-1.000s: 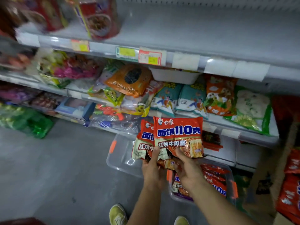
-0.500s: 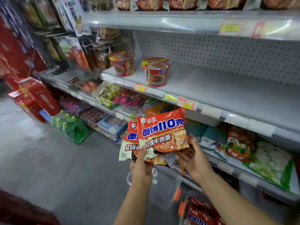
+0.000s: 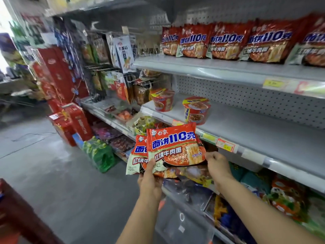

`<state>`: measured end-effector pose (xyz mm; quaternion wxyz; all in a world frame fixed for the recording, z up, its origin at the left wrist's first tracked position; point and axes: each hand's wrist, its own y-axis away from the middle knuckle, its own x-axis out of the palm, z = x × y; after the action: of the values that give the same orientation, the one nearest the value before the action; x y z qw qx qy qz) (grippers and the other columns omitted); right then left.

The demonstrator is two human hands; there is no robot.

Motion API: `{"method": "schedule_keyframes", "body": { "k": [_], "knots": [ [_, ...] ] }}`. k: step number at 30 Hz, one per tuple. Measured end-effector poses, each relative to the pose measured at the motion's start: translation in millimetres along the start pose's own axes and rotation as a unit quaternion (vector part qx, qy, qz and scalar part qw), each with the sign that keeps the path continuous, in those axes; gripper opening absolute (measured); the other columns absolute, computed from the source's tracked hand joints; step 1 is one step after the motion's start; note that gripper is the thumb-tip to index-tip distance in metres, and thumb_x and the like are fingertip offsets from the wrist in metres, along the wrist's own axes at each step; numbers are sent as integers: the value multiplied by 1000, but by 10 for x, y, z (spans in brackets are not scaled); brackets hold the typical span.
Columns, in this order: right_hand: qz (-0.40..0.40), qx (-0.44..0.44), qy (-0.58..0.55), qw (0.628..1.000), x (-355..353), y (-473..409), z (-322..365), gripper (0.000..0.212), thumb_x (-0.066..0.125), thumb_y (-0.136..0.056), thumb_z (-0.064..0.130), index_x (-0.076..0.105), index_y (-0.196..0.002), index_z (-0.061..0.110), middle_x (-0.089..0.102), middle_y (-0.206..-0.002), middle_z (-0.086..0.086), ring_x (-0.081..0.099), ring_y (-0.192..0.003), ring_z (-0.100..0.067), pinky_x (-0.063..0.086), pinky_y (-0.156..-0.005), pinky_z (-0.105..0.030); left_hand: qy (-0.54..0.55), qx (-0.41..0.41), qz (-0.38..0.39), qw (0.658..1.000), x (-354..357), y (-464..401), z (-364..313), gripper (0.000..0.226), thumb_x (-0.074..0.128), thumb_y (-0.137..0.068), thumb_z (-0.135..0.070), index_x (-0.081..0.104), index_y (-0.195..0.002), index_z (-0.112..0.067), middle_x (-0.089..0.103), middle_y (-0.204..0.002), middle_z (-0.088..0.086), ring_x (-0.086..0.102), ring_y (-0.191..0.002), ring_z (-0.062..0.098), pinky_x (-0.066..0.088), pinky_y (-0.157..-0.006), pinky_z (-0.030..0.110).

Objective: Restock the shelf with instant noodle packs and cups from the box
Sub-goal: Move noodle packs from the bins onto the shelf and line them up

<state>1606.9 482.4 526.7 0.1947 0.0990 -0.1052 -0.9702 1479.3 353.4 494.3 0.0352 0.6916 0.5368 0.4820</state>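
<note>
Lifted from low over the storage box a second ago, a fanned bundle of instant noodle packs (image 3: 168,150) now hangs at the lip of the middle shelf (image 3: 255,136), and the matching row of red packs (image 3: 228,41) on the top shelf (image 3: 219,68) has come into sight. From the left, the left hand (image 3: 149,184) pinches the bundle's lower edge, thumb on the front pack. The right hand (image 3: 218,164) closes its grip on the lower right corner. Just behind the bundle, two noodle cups (image 3: 181,106) stand near the front of the middle shelf, whose right-hand stretch lies bare. The top shelf looks largely stocked; the packs in hand are not yet placed, and the middle shelf appears to need many more cups. A clear bin (image 3: 184,226) sits below the arms, its contents unclear.
</note>
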Motion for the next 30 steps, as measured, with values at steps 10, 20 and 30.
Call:
{"method": "schedule_keyframes", "body": {
  "k": [10,20,30],
  "knots": [
    [154,-27,-24,987,415,-246,1115,28,74,-81,36,68,-101,17,75,-95,-1,70,-85,-15,45,-64,-25,-27,18,96,995,513,-367,-835,62,80,-75,-10,54,-132,-10,73,-107,14,73,-89,27,61,-78,44],
    [170,-41,-40,984,753,-593,1815,52,82,-66,26,67,-111,4,75,-102,-12,72,-88,-25,57,-77,-36,-76,10,193,978,1079,-682,-1543,45,74,-83,-13,61,-126,-9,74,-105,12,72,-86,23,60,-58,33],
    [131,-65,-119,982,922,-852,2365,46,76,-70,12,66,-112,-3,74,-99,-18,71,-84,-29,57,-72,-37,-114,-14,275,955,1780,-1008,-1956,36,72,-84,-15,65,-119,-9,75,-101,10,71,-87,22,61,-70,35]
  ]
}}
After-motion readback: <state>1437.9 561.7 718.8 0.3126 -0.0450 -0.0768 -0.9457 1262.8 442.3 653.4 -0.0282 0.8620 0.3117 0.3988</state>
